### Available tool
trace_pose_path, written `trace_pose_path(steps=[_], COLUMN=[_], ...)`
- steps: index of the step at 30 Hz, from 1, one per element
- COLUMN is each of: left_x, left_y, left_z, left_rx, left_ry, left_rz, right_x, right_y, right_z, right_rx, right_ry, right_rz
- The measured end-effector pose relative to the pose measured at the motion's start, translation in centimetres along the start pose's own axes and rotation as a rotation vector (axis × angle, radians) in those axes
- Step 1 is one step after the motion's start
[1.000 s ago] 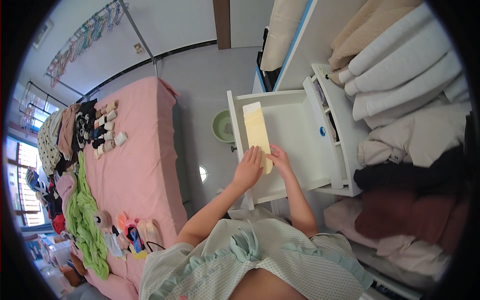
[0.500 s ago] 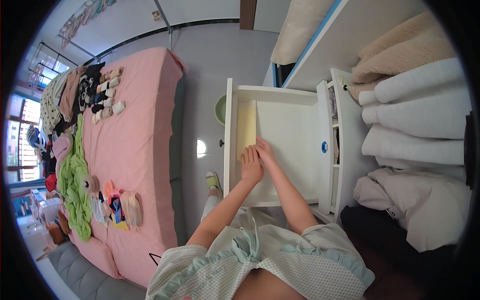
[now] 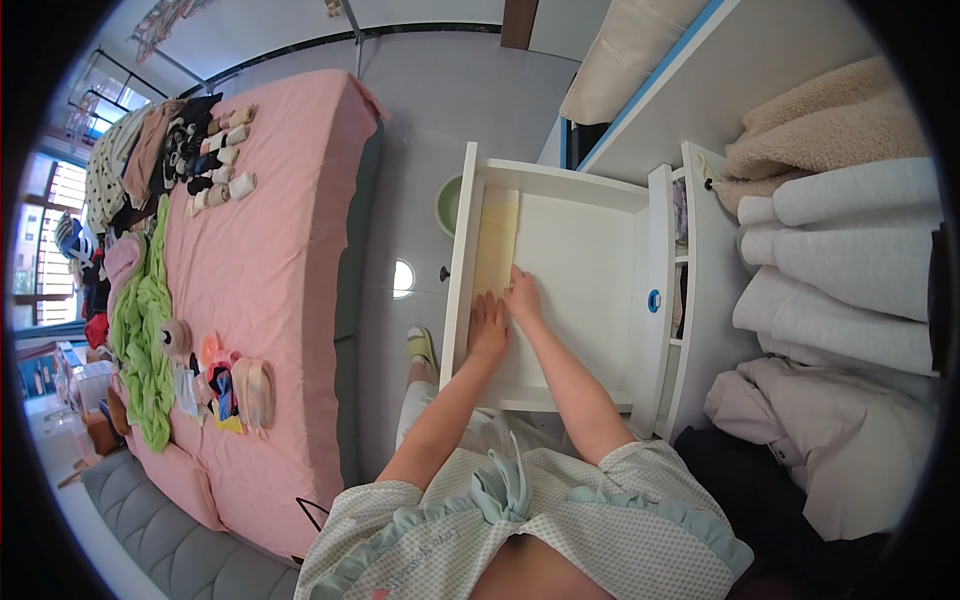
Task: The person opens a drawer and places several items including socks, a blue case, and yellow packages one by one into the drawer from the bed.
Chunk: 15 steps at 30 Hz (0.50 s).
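A white drawer (image 3: pixel 585 280) is pulled out in front of me. Along its left inner side, by the front panel, lies a flat pale yellow strip (image 3: pixel 498 235); its material I cannot tell. My left hand (image 3: pixel 488 328) rests flat on the near part of this strip, fingers stretched out and a little apart. Beside it, my right hand (image 3: pixel 522 298) has its fingers bent together at the strip's right edge, seemingly gripping it. The strip's near end is hidden under my left hand.
On the left stands a bed with a pink sheet (image 3: pixel 270 250), holding rolled socks (image 3: pixel 228 140), a green cloth (image 3: pixel 145 350) and piled clothes. A green basin (image 3: pixel 446 205) sits on the floor beyond the drawer front. Hanging garments (image 3: pixel 840 270) fill the wardrobe at right.
My left hand has slid slightly left and nearer, off my right hand, its fingers now more spread. My right hand's fingers have bent in at the strip's edge. The view has shifted a little.
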<state>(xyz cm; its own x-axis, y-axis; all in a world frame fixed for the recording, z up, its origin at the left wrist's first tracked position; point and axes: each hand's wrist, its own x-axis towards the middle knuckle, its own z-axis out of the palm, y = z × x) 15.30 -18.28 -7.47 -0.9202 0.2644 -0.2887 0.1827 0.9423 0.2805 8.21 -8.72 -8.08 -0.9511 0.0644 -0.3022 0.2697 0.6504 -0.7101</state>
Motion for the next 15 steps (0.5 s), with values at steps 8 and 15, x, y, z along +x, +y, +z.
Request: trace_pose_path(steps=[8, 15], left_x=[0.2, -2.6], left_y=[1.2, 2.7], left_z=[-1.1, -9.4], left_rx=[-0.01, -0.251], left_ry=[-0.06, 0.315], left_rz=[-0.013, 0.236], right_x=[-1.2, -4.3], right_y=[-1.3, -7.3], right_z=[-1.6, -6.4], right_rx=[-0.158, 0.1], right_ry=[0.018, 0.043], right_rz=[-0.151, -0.264])
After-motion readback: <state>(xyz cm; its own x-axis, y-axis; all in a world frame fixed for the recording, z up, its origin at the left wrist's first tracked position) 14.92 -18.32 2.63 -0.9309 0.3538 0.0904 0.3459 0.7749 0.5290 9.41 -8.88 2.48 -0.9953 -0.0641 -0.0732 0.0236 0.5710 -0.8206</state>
